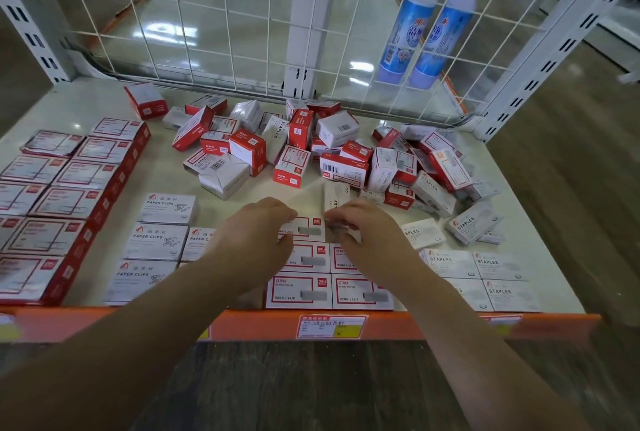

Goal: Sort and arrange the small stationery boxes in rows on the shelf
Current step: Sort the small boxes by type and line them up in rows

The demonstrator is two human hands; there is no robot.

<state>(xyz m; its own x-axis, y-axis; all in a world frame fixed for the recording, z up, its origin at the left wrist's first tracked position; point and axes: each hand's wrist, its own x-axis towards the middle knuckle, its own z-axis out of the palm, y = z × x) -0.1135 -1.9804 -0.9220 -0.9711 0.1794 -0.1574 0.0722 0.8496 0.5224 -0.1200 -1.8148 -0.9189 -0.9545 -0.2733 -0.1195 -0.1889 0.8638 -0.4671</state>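
Sorting stands roughly half done, judged from the layout. At 6 o'clock, along the shelf [221,174] front edge, red-bordered staple boxes [298,290] lie flat in a two-wide block. Both hands work at that block's far end: the left hand [258,235] pinches the left side of the newest red-bordered box [300,225], fingers curled on it. The right hand [362,230] has curled fingers at that box's right edge and seems to grip something small; what exactly, I cannot tell.

At 4 o'clock, white staples boxes [500,292] form a short block. At 8 o'clock, white paper-clip boxes [156,242] run in a column. At 9 o'clock, larger red-framed boxes [74,202] fill two columns.

Remaining: an unsorted heap [311,150] from 11 to 2 o'clock, boxes tilted and overlapping, some on end. A single red-sided box [145,100] sits apart at 11 o'clock.

Beyond the wire grid [207,15], two blue bottles [426,25] stand at 1 o'clock.
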